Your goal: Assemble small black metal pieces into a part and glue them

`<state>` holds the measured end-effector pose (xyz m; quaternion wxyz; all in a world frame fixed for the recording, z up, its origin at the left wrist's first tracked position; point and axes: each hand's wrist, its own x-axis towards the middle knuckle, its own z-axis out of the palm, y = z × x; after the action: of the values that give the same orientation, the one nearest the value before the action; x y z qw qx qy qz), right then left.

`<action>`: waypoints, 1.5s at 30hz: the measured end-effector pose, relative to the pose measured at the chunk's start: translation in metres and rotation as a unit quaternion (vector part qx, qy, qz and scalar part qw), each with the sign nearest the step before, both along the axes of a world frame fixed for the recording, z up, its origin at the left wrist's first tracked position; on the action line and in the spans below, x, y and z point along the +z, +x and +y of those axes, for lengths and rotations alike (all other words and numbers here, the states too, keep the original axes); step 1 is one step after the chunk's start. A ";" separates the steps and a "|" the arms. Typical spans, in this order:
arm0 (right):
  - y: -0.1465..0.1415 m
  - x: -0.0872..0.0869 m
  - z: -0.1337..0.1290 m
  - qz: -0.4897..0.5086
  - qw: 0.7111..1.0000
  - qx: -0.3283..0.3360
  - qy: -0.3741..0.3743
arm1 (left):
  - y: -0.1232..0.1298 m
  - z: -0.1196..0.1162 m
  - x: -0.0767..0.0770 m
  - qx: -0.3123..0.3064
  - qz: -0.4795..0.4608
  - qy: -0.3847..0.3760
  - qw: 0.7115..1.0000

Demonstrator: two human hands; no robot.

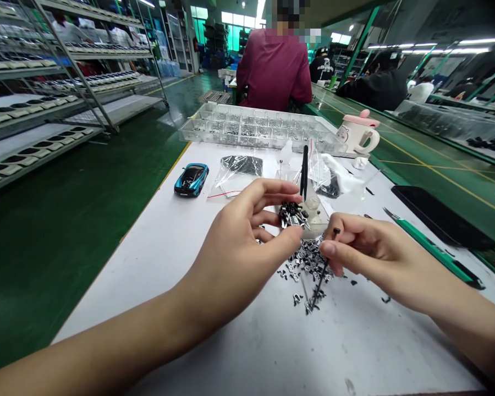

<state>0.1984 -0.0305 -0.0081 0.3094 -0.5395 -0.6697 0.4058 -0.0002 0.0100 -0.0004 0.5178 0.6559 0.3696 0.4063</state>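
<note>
My left hand point(251, 231) curls its fingers and thumb around a clump of small black-and-silver parts point(292, 215). To its right, my right hand point(355, 245) pinches a thin dark rod point(322, 278) between thumb and fingers. The rod has a small black end on top and slants down to the table. Its lower tip touches or nearly touches a few loose clip-like pieces. A scattered pile of small clip-shaped metal parts point(309, 257) lies under and between both hands. Behind them is a translucent container point(319, 228), partly hidden, with black tweezers point(304, 170) standing up by it.
On the white table point(148, 275) are a blue toy car point(192, 179), plastic bags of black parts point(241, 168), a divided clear tray point(251, 129), a pink-lidded mug point(358, 133), a green-handled knife point(433, 245) and a black phone-like slab point(441, 217). A person point(274, 66) sits ahead.
</note>
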 end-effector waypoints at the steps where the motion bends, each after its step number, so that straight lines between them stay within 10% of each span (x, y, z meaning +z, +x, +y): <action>1: 0.001 0.000 0.000 0.005 1.000 -0.001 0.003 | 0.000 0.000 0.001 -0.002 0.000 0.000 1.000; 12: 0.029 0.013 0.008 0.185 0.959 -0.157 0.143 | -0.002 0.001 0.001 -0.012 0.005 -0.042 0.999; 17: 0.021 0.013 0.010 0.174 0.904 -0.246 0.302 | -0.003 0.002 0.004 -0.004 -0.020 -0.061 0.998; 22: 0.016 0.009 0.019 0.115 0.914 -0.244 0.304 | -0.003 0.002 0.005 -0.015 -0.025 -0.071 0.997; 27: 0.010 0.004 0.026 0.062 0.952 -0.175 0.242 | -0.002 0.000 0.005 -0.020 -0.020 -0.069 0.997; 30: 0.006 0.007 0.012 -0.056 0.988 -0.022 0.140 | -0.002 0.000 0.005 -0.019 -0.028 -0.071 0.997; 34: -0.002 0.011 -0.013 -0.265 0.938 0.222 0.001 | -0.002 0.001 0.005 -0.012 -0.034 -0.073 0.997; 45: -0.006 0.006 -0.017 -0.264 0.937 0.225 0.029 | -0.002 -0.002 0.004 -0.017 -0.054 -0.085 0.995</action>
<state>0.1926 -0.0473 -0.0023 0.0373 -0.4533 -0.8426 0.2882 -0.0018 0.0081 0.0035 0.5975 0.5934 0.3629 0.3990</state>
